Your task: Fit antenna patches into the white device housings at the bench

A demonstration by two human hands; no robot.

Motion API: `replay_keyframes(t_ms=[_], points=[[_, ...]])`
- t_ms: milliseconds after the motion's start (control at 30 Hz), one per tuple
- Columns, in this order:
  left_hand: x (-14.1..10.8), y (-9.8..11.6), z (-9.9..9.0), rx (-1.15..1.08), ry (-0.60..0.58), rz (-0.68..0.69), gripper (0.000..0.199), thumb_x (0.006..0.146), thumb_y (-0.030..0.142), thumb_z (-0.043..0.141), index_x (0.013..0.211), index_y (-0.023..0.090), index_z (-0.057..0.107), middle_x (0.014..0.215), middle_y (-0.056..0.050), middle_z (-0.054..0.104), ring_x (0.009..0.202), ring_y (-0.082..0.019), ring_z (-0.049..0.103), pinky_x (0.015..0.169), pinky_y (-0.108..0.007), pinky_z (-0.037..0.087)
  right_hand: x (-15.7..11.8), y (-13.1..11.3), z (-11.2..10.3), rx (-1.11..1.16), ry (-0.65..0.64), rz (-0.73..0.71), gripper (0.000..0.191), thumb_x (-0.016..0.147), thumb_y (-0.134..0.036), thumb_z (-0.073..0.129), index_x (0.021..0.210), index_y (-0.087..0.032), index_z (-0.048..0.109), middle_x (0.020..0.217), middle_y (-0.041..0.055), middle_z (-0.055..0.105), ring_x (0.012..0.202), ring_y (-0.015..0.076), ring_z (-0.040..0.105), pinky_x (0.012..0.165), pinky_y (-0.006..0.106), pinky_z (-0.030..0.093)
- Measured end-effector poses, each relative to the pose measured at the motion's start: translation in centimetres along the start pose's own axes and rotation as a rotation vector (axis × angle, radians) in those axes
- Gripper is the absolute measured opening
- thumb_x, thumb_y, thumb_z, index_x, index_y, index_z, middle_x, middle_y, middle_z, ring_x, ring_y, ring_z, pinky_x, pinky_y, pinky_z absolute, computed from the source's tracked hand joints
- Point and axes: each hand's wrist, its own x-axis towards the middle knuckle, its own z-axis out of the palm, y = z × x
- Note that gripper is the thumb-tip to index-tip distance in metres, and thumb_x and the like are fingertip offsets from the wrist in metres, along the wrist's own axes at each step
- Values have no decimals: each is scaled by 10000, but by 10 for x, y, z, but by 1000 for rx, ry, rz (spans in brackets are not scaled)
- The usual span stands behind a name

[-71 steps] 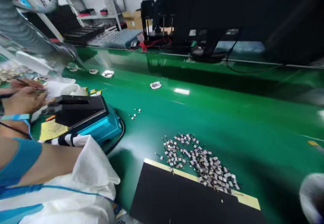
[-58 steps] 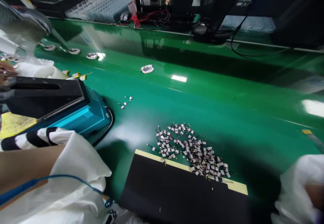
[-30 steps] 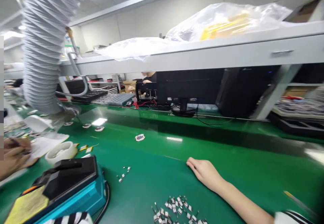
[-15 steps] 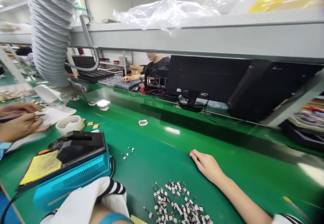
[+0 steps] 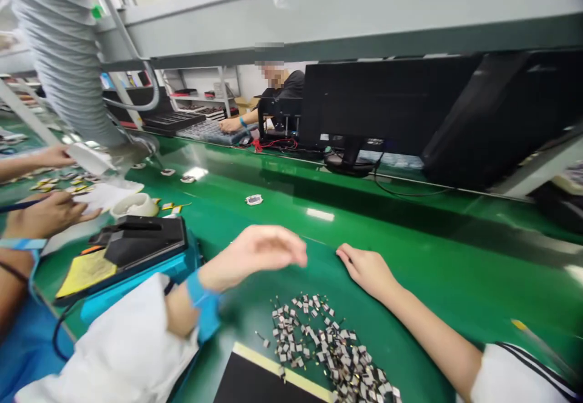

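My left hand, with a blue strap at its wrist, is in the air over the green bench. Its fingers bend loosely forward, a little blurred, and no object shows in them. On the bench surface rests my right hand, its fingers curled together; whatever they may hold is hidden. Between my forearms lies a heap of small silvery parts with short dark leads. Nearest me, a black sheet with a pale yellow edge borders that heap.
To the left stands a blue soldering-iron stand with a yellow sponge, beside a white tape roll. A co-worker's hands are at far left. One small white-framed part lies ahead. Monitors and a duct hose stand beyond.
My left hand has come up into view from the lower left, over the bench. My right hand stays nearly in place. The view has shifted, showing more of the black sheet.
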Motion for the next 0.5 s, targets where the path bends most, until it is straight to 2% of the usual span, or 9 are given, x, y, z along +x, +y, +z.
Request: replay_keyframes(t_ms=[100,200,333,500], points=[[21,-34,23,-41,78,-125,287,880,276,363,1020,87,528,927,-119,611,819,-140,586,712,-250,487,0,2,0,16,19,-34,351,911,-323,213,806,-187,520,673,-3,619,550,128,577,479,204,325],[25,-54,38,-6,81,-167,246,856,204,371,927,71,566,804,-92,616,695,-121,568,623,-219,463,0,1,0,16,48,-47,329,902,-321,220,786,-197,502,658,-20,616,510,114,565,452,200,325],[18,-51,42,55,-6,-88,156,809,202,483,798,144,628,775,-30,597,720,-119,526,660,-214,416,-2,-4,2,-10,97,-24,291,889,-301,226,779,-194,472,660,-18,616,461,121,546,400,208,289],[16,-46,41,106,-52,-36,150,807,147,478,828,155,626,804,-26,590,776,-131,513,733,-231,397,-4,-2,5,-4,105,-54,285,888,-318,225,792,-204,468,660,-38,609,453,121,545,392,213,319]])
